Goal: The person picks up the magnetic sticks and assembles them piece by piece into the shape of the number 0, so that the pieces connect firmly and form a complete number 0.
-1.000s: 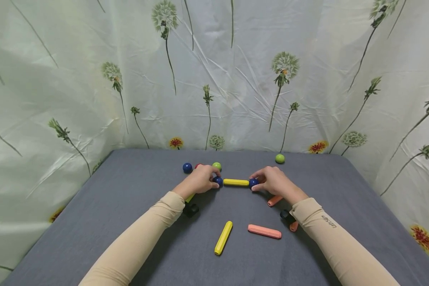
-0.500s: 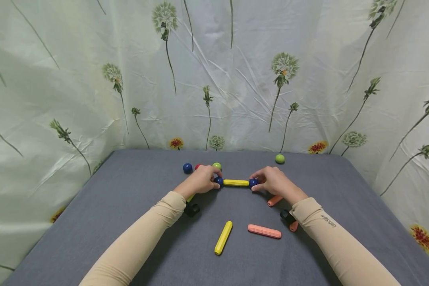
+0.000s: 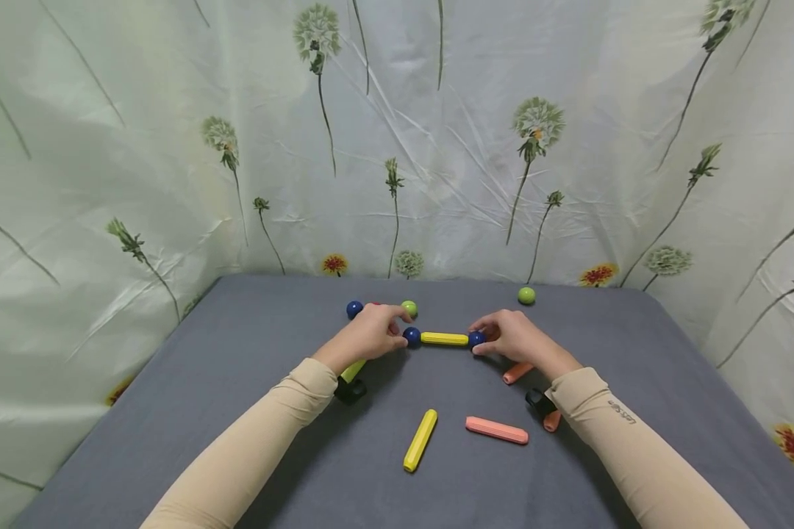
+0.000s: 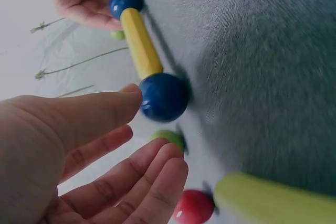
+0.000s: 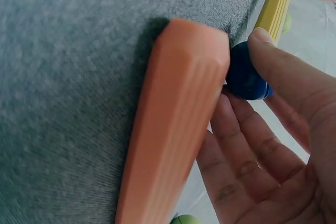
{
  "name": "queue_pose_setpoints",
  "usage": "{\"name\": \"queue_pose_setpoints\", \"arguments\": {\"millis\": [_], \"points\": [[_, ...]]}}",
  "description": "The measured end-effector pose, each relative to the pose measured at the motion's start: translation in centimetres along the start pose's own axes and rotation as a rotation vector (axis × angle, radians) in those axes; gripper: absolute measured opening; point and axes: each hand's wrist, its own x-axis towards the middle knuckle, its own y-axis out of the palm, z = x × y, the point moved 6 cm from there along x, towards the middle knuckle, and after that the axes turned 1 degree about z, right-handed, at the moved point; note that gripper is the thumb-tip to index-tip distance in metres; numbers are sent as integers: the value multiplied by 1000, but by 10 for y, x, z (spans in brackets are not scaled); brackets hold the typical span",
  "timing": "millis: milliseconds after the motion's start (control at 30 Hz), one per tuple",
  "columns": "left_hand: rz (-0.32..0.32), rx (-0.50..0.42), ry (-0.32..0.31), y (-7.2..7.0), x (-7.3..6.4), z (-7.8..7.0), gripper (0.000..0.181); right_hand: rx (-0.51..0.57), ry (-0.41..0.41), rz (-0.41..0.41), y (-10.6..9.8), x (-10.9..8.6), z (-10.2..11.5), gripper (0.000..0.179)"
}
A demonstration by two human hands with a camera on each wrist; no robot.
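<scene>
A ridged yellow rod (image 3: 444, 339) lies on the table with a blue ball at each end. My right hand (image 3: 514, 339) pinches the right blue ball (image 5: 247, 72) between thumb and fingers. Beside the left blue ball (image 4: 164, 97) is my left hand (image 3: 368, 330), its thumb tip at the ball's side and its other fingers spread away from it. In the left wrist view, a red ball (image 4: 194, 206) and a yellow-green rod (image 4: 278, 200) lie below those fingers. An orange rod (image 5: 173, 124) lies close to the right hand in the right wrist view.
Another blue ball (image 3: 354, 309) and a green ball (image 3: 409, 308) sit behind the left hand. A second green ball (image 3: 526, 295) is at the back right. Nearer the front lie a loose yellow rod (image 3: 420, 441) and a salmon rod (image 3: 497, 430). A floral curtain (image 3: 463, 147) hangs behind the table.
The left blue ball came up against the yellow rod's end, closing a small gap. My left fingers then let go of it and spread. The right hand keeps its hold.
</scene>
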Motion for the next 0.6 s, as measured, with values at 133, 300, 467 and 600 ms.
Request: {"name": "queue_pose_setpoints", "arguments": {"millis": [133,300,467,600], "points": [[-27,9,1,-11,-14,4,35,-4,-3,7,0,1,-1,39],[-55,28,-31,-21,-33,16,33,9,-33,23,-1,1,2,41],[-73,49,-64,-23,-48,33,31,8,-45,47,-3,1,5,42],[-84,49,-71,-22,-54,46,29,0,-44,46,-4,2,7,44]]}}
